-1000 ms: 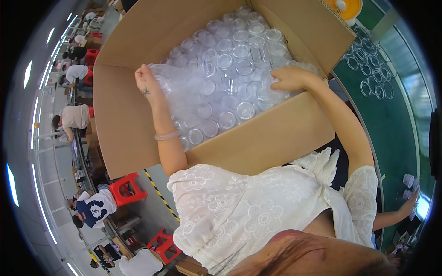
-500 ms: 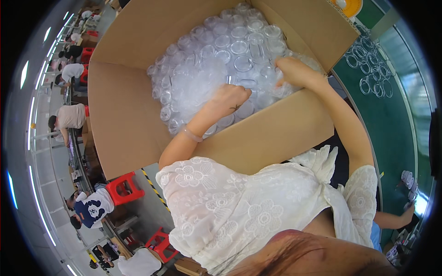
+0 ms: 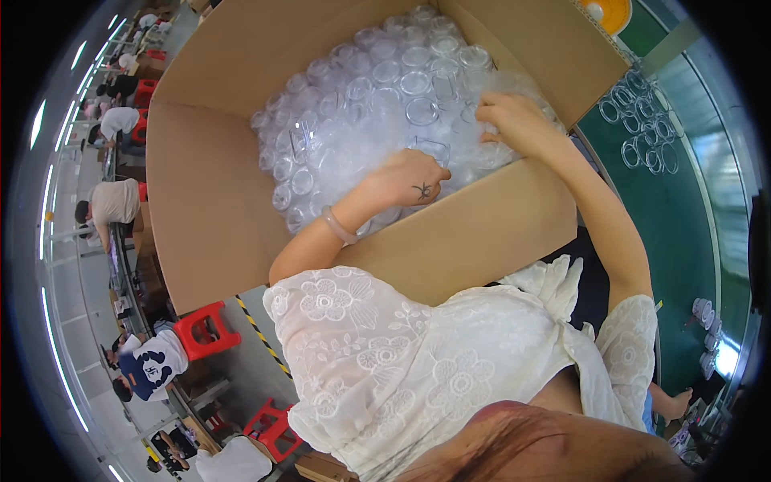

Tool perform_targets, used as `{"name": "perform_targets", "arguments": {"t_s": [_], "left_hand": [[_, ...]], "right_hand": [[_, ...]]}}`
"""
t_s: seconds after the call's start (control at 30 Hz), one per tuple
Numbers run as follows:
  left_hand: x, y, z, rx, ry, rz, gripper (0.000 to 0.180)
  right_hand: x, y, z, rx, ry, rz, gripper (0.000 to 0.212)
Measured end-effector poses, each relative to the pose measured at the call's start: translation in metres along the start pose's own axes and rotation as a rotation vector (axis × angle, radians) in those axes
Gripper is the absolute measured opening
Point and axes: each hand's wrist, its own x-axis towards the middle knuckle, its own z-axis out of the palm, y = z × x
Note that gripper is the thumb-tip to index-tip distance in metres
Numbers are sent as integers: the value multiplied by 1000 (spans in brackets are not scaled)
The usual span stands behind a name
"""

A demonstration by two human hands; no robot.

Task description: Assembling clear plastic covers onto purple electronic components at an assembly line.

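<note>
Head view: both hands are down in the big cardboard box (image 3: 201, 201), which is packed with clear plastic cups (image 3: 353, 104) in a clear bag. The left hand (image 3: 409, 178) lies curled on the bagged cups near the front wall; whether it grips the film I cannot tell. The right hand (image 3: 514, 120) pinches the bag further back. Seemingly the gathering step; a lift would need firmer holds

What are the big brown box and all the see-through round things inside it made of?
The big box looks like corrugated cardboard: matte brown, with folded flaps. The round things seem to be clear plastic, perhaps glass: glossy and see-through, wrapped in a thin clear bag. Both the left hand and right hand rest on them.
</note>
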Motion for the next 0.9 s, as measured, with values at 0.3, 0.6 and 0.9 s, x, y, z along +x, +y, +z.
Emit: {"name": "perform_targets", "arguments": {"t_s": [0.3,0.6,0.9], "left_hand": [[16,-3,4,100,-102,51,22],[37,4,-10,228,-369,57,19],[-3,-23,-33,-224,206,84,28]], "right_hand": [[-6,24,5,246,-224,-82,11],[-13,-3,-30,330,193,-33,16],[-22,2,-28,-110,150,-12,18]]}}
